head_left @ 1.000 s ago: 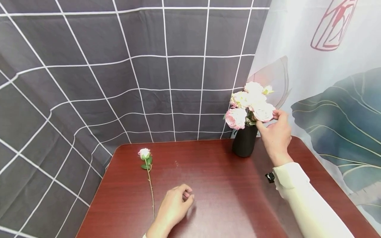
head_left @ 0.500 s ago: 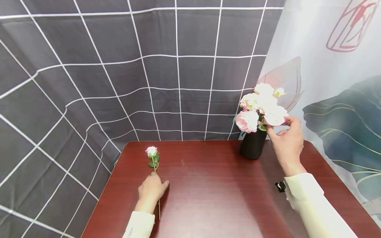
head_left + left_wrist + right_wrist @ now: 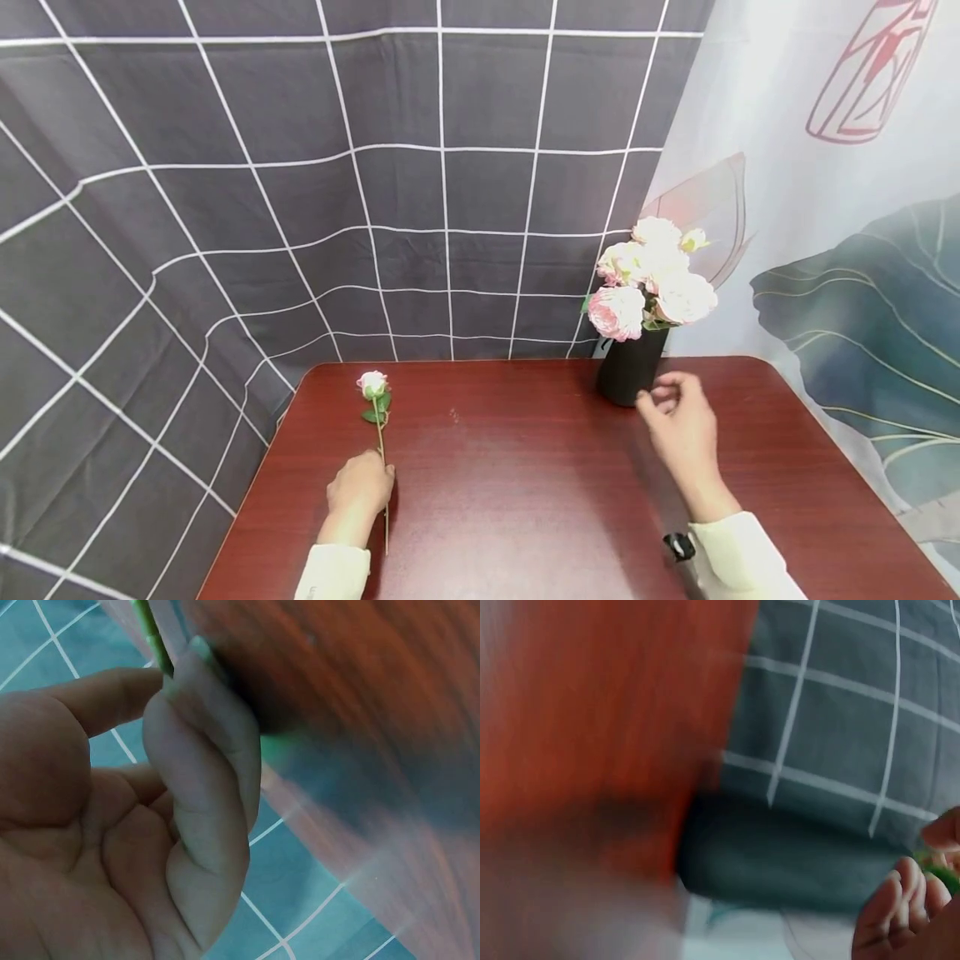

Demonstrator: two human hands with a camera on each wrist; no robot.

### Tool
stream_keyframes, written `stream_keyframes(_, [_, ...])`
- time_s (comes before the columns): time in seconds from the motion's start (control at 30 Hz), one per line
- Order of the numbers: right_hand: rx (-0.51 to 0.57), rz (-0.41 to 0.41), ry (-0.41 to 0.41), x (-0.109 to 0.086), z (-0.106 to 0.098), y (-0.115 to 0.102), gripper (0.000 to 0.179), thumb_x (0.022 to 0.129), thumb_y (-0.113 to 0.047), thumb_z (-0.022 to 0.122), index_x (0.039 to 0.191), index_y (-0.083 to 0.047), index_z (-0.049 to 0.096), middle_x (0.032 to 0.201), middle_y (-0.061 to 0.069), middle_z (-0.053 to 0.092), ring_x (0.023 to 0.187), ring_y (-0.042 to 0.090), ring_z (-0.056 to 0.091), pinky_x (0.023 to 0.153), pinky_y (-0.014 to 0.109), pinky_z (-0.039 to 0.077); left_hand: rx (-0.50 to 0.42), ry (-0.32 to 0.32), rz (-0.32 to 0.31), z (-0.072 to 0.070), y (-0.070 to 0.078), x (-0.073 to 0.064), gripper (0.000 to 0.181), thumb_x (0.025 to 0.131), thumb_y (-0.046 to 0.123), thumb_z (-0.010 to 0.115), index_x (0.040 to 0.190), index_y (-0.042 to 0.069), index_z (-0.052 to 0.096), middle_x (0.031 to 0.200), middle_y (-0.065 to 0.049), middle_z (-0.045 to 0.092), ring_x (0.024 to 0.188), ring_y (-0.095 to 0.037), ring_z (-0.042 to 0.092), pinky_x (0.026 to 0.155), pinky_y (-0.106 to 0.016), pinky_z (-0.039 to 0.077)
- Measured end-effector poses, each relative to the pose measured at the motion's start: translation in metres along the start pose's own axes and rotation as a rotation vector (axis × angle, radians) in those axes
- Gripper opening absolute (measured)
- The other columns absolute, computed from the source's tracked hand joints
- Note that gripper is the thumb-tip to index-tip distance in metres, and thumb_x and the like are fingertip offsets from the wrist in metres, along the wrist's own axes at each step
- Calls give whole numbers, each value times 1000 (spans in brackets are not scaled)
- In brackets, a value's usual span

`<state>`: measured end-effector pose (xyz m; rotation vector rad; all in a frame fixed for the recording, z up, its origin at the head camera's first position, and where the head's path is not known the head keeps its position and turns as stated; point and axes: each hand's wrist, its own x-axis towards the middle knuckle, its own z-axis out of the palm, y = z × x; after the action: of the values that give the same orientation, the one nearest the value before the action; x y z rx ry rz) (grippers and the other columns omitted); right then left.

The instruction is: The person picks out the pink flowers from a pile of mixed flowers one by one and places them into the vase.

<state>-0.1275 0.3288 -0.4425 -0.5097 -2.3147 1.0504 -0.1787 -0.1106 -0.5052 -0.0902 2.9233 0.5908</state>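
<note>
A single pale pink rose (image 3: 372, 384) on a long thin stem lies along the left side of the table. My left hand (image 3: 358, 485) pinches its stem (image 3: 152, 634) between thumb and fingertips, below the leaves. To the right stands a black vase (image 3: 630, 367) that holds several pink and white flowers (image 3: 648, 279). Close beside the vase's lower right side is my right hand (image 3: 682, 425), its fingers loosely bent and holding nothing. The right wrist view shows the vase (image 3: 780, 855) sideways, with the right fingers (image 3: 900, 900) near its mouth end.
The reddish-brown table (image 3: 510, 467) fills the lower part of the head view. Behind it hangs a dark grey curtain (image 3: 480, 192) with white grid lines. A pale printed curtain (image 3: 862, 275) hangs at the right. A small black device (image 3: 678, 547) sits at the right wrist.
My left hand has moved left onto the rose's stem and taken hold of it. The right hand has let go of the flowers in the vase and come down towards me.
</note>
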Motion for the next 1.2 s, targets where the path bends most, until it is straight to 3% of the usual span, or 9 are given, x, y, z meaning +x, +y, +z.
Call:
stream_keyframes(0.1, [-18, 18, -165, -18, 12, -1, 31, 100, -17, 78, 127, -6, 66, 114, 14, 79, 81, -4, 60, 73, 14, 48, -9, -18, 23, 3, -5, 6, 21, 107, 23, 72, 100, 4, 76, 116, -31, 80, 105, -56, 78, 85, -74, 62])
stream_keyframes(0.13, [-15, 20, -216, -24, 16, -1, 30, 100, -17, 78, 126, -6, 68, 113, 13, 80, 81, -2, 61, 74, 16, 49, -15, 12, 59, 10, -12, 11, 21, 106, 23, 72, 95, 5, 75, 111, -30, 80, 100, -54, 79, 82, -71, 63])
stream_keyframes(0.3, [37, 29, -420, -44, 32, -8, 27, 99, -15, 79, 123, -5, 70, 107, 7, 79, 80, 3, 65, 74, 21, 51, -143, 59, 195, 27, -26, 21, 38, 108, 19, 70, 71, 12, 66, 75, -13, 72, 56, -23, 73, 61, -40, 61])
stream_keyframes(0.47, [119, 23, -559, -55, 39, -20, 21, 99, -11, 80, 117, -4, 73, 99, 3, 77, 78, 5, 64, 73, 20, 51, -409, -25, 208, 4, 5, -4, 24, 112, 13, 68, 89, 6, 62, 68, -7, 64, 47, -14, 64, 49, -30, 59])
stream_keyframes(0.57, [174, -14, -626, -59, 39, -29, 20, 101, -12, 80, 117, -2, 75, 98, 4, 79, 78, 4, 65, 75, 20, 53, -492, -32, 259, -11, 31, -24, 17, 112, 11, 68, 98, 4, 63, 69, -7, 66, 50, -15, 64, 48, -29, 58])
stream_keyframes(0.63, [233, -51, -670, -61, 39, -36, 22, 104, -13, 78, 121, 1, 75, 101, 7, 80, 79, 2, 66, 76, 21, 55, -474, 8, 334, -16, 46, -32, 14, 112, 12, 70, 101, 6, 64, 74, -3, 69, 51, -10, 62, 49, -25, 56])
stream_keyframes(0.87, [465, -137, -764, -69, 34, -61, 38, 110, -11, 73, 141, 8, 66, 123, 27, 78, 87, 2, 72, 80, 22, 62, -247, 218, 663, -17, 86, -55, 18, 104, 16, 82, 96, 17, 66, 85, 6, 73, 70, 0, 55, 64, -25, 48])
stream_keyframes(1.03, [552, -175, -739, -76, 29, -74, 37, 110, -8, 71, 142, 9, 63, 125, 26, 77, 89, 3, 74, 80, 24, 64, -224, 203, 782, -15, 104, -72, 21, 103, 18, 82, 94, 20, 64, 83, 9, 69, 70, 1, 53, 63, -25, 46])
stream_keyframes(1.2, [600, -172, -717, -82, 26, -77, 32, 111, -6, 70, 137, 11, 64, 116, 1, 83, 87, 4, 74, 76, 25, 63, -241, 159, 849, -8, 112, -79, 18, 104, 19, 81, 95, 21, 66, 83, 10, 67, 70, 4, 49, 62, -20, 43])
